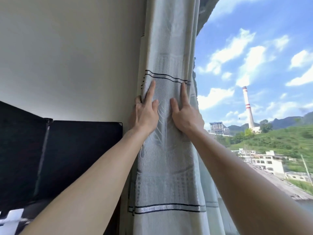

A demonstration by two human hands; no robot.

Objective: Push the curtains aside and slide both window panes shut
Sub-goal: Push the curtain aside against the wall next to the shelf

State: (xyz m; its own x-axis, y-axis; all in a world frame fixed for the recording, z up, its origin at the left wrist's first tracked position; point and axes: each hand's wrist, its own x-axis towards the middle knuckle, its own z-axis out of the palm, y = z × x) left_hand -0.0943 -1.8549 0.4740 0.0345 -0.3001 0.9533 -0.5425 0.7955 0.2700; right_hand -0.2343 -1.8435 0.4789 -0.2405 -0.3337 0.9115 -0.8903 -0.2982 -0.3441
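Left of my left hand [145, 116] stands a black fabric wardrobe [81, 150]. It and my right hand [186, 117] clutch the bunched curtain [169, 167] between them, ribbed pale-grey weave with dark stripes. Right of them is cloudy sky [264, 19].

Curtain [169, 150] hangs bunched at centre, between the wall [76, 65] on the left and the outdoor view on the right. Left hand [145, 114] grips the curtain's left edge and right hand [186, 116] its right edge. They are level, thumbs near each other on the cloth's front. Cabinet [76, 150] stands lower left against the wall, just beside the curtain. Outside, at right: chimney [248, 107] on the hillside [279, 138], buildings [267, 161] below it.
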